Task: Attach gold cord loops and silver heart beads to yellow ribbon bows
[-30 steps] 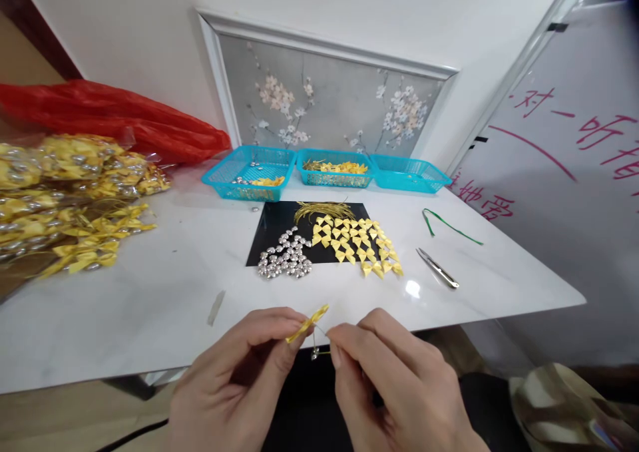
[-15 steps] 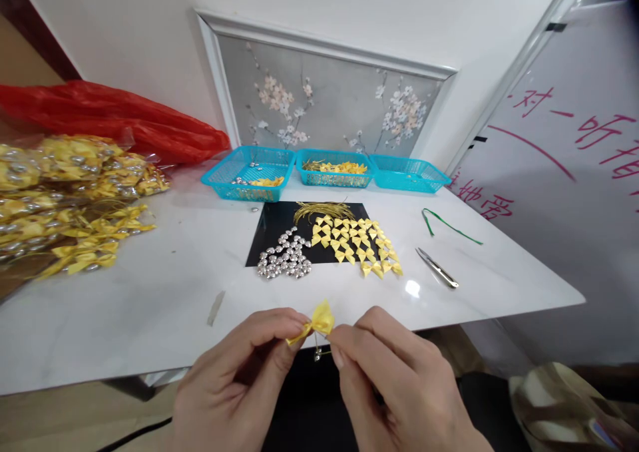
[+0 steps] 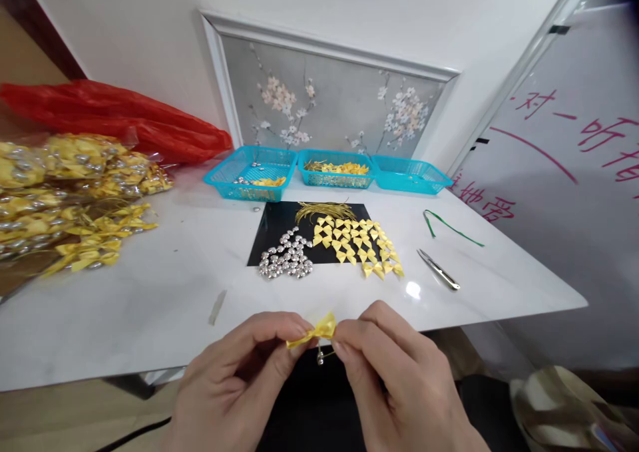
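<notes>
Between my fingertips, just off the table's front edge, is a yellow ribbon bow (image 3: pixel 324 327). My left hand (image 3: pixel 244 372) pinches its left end between thumb and forefinger. Below the bow hangs a small silver bead (image 3: pixel 320 358), with a thin gold cord (image 3: pixel 329 354) running from it to my right hand (image 3: pixel 399 372). Thumb and forefinger of that hand are closed on the cord, touching or very close to the bow's right edge. The cord's far end is hidden in the fingers.
Silver beads (image 3: pixel 287 260), rows of yellow bows (image 3: pixel 357 242) and gold cords (image 3: pixel 324 211) lie on and around a black mat (image 3: pixel 264 229). Three blue baskets (image 3: pixel 249 192) stand behind. Snips (image 3: pixel 439 270) and a green tie (image 3: pixel 452 229) are right; bagged bows (image 3: pixel 84 166) sit left.
The bow has tipped flatter and sits slightly lower, its right loop turned toward my right fingertips. The bead has shifted a little right. Both hands keep their pinch.
</notes>
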`<control>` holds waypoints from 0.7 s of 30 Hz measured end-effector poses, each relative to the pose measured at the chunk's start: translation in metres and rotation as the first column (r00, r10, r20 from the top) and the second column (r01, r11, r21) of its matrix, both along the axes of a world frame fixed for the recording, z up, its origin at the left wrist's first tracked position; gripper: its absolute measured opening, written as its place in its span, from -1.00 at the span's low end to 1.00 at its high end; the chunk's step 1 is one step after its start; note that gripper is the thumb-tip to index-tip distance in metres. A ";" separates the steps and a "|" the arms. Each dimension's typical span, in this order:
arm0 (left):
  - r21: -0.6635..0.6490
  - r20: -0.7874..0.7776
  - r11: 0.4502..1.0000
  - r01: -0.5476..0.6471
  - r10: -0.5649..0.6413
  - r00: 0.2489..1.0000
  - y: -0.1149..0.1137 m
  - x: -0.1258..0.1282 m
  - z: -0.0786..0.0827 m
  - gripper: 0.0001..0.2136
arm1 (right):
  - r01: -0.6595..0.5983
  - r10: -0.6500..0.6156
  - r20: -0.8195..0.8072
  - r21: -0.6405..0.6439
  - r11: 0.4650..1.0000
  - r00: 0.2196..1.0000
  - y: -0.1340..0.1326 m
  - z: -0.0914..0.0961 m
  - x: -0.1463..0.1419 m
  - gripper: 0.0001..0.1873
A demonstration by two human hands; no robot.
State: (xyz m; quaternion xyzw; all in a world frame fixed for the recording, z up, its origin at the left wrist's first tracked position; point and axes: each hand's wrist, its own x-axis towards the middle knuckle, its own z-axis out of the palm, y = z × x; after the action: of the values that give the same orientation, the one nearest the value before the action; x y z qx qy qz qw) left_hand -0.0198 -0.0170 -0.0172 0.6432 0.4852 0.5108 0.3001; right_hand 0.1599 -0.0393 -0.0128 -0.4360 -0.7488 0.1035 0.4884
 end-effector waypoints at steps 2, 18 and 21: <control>0.008 0.012 1.000 -0.002 0.002 1.000 0.000 0.002 0.001 -0.87 | -0.002 0.003 -0.028 0.008 1.000 1.000 0.000 -0.001 -0.003 -0.80; -0.133 0.205 0.977 -0.166 0.191 0.960 -0.016 0.013 -0.008 -0.79 | 0.030 -0.033 -0.104 -0.023 0.999 0.994 -0.003 -0.007 -0.010 -0.79; -0.163 0.222 0.967 -0.198 0.231 0.947 -0.020 0.017 -0.006 -0.79 | 0.048 -0.050 -0.102 -0.023 0.999 0.994 -0.003 -0.007 -0.011 -0.78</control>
State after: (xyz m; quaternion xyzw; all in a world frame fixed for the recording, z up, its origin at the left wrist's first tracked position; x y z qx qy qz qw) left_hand -0.0032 -0.0368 -0.0234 0.4979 0.5470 0.5792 0.3427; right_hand 0.1486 -0.0426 -0.0195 -0.4532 -0.7109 0.1215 0.5239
